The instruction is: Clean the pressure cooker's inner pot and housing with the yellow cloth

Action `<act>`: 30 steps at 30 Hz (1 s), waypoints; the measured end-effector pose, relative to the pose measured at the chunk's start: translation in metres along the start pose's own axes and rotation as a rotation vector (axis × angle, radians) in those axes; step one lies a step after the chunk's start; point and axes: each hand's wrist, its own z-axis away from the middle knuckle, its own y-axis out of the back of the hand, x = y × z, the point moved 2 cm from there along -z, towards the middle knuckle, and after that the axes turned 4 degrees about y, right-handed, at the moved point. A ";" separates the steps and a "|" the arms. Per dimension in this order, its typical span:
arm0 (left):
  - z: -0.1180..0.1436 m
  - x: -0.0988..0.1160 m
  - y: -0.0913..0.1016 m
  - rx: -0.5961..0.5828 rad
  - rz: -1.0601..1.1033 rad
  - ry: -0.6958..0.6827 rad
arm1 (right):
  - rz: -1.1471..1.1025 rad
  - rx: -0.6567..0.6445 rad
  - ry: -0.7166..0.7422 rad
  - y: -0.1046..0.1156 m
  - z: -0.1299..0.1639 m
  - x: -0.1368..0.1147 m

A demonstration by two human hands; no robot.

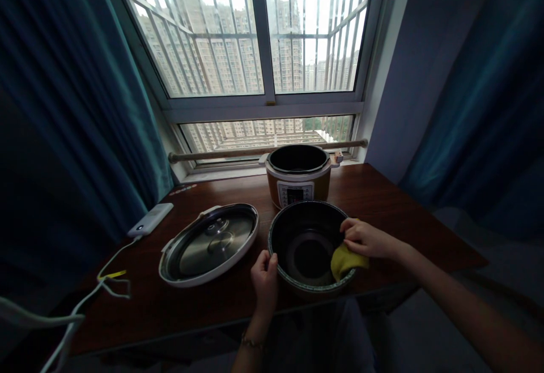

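My left hand (266,276) clasps a black pot (308,242) by its rim, my right hand (366,239) pinching a yellow cloth (346,262) over the opposite edge

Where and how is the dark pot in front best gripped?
Best, I'd judge, by the rim of the dark pot, at its left edge, from the near left, where the left hand is. The open, upward-facing top leaves the rim reachable there, whereas the yellow cloth covers part of it at right.
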 end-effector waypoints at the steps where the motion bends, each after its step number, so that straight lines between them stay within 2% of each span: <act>1: 0.000 0.000 0.000 -0.013 0.014 0.005 | -0.024 0.023 0.002 0.004 -0.001 0.010; 6: -0.001 0.002 0.000 -0.041 0.046 0.016 | -0.005 0.140 -0.113 0.015 -0.013 0.048; 8: -0.002 0.002 0.000 -0.042 0.044 0.019 | 0.049 0.142 -0.080 0.017 -0.024 0.054; 14: -0.004 -0.002 0.002 -0.071 0.032 0.015 | 0.223 0.079 0.124 0.013 -0.075 0.056; 19: -0.004 -0.005 0.003 -0.087 0.017 0.003 | 0.286 0.043 0.212 0.001 -0.118 0.055; 22: -0.003 -0.003 0.002 -0.081 -0.002 -0.001 | 0.290 0.035 0.235 -0.004 -0.133 0.049; 27: -0.003 0.000 0.002 -0.084 -0.028 -0.024 | 0.365 0.026 0.236 -0.006 -0.124 0.038; 30: -0.002 -0.001 0.002 -0.068 -0.040 -0.040 | 0.481 -0.010 0.132 -0.009 -0.103 0.035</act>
